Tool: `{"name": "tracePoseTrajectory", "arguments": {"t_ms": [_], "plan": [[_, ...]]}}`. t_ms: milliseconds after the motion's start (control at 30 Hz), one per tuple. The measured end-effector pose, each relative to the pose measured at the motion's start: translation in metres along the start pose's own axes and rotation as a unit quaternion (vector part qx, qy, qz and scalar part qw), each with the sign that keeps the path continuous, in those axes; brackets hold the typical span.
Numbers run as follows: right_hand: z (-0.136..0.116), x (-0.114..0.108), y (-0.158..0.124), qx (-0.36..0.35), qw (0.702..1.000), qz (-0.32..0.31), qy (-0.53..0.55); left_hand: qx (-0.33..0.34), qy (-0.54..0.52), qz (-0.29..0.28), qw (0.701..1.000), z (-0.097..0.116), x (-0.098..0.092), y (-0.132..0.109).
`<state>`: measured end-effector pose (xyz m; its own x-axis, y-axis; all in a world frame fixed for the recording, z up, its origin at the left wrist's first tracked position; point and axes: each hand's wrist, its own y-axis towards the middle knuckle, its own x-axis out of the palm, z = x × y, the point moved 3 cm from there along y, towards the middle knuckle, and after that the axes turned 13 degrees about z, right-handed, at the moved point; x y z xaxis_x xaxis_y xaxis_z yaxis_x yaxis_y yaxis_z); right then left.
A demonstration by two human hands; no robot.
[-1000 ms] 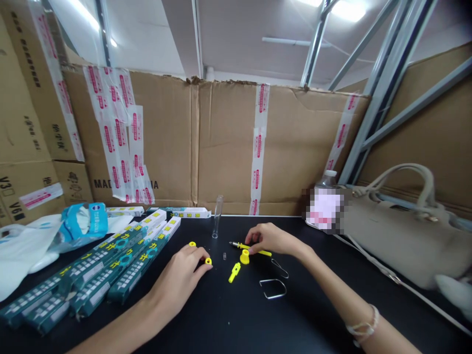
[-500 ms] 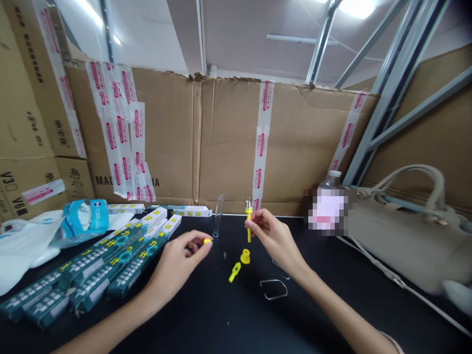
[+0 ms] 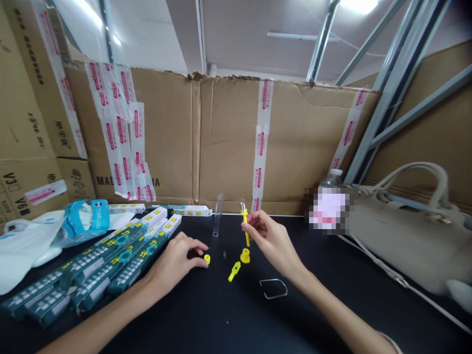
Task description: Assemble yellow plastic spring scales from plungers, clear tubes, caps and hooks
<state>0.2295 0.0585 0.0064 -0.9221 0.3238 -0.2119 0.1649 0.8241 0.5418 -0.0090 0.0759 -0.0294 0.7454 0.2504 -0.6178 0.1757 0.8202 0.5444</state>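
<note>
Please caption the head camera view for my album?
Right hand holds a yellow rod over a black table, left hand at a small yellow piece.

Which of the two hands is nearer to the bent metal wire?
Right. The right hand is raised beyond the bent metal wire, holding a yellow rod. The left hand is farther away, off to the wire's left.
</note>
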Motion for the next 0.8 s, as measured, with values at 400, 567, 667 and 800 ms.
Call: {"name": "tracePoseTrajectory", "arguments": {"t_ms": [400, 567, 667, 800], "plan": [[0.002, 0.01, -0.002, 0.08, 0.981, -0.041, 0.17, 0.011, 0.047, 0.042, 0.998, -0.02, -0.002, 0.002], [-0.002, 0.017, -0.007, 0.123, 0.959, -0.062, 0.249, -0.013, -0.004, 0.034, 0.999, 0.012, -0.005, 0.0], [-0.005, 0.02, -0.012, 0.122, 0.951, -0.073, 0.274, -0.065, -0.083, 0.013, 0.994, 0.031, -0.003, -0.006], [-0.01, 0.024, -0.019, 0.104, 0.95, -0.094, 0.28, -0.096, -0.124, -0.007, 0.988, 0.044, -0.001, -0.014]]}}
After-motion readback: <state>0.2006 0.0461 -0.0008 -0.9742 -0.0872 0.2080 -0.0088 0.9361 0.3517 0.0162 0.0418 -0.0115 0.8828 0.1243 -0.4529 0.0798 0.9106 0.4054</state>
